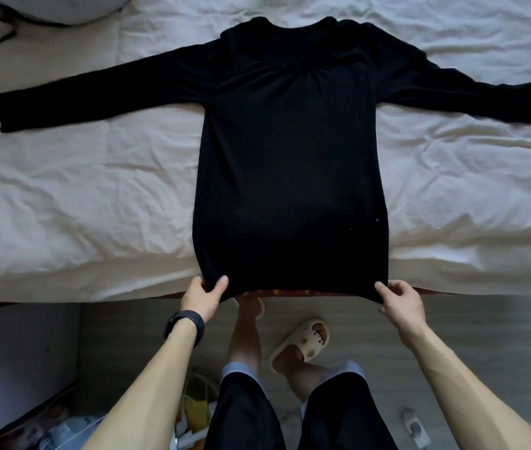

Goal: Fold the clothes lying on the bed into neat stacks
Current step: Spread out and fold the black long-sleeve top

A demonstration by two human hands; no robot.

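Left hand (204, 295) and right hand (399, 300) each pinch a hem corner of the top (290, 164) on the bed (79, 196); uneven pulling could skew it.

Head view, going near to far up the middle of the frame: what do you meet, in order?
From nearest: dark shorts → beige slipper on the floor → left hand and right hand, level with each other, pinching the hem → black long-sleeved top spread flat → white sheet beyond its collar.
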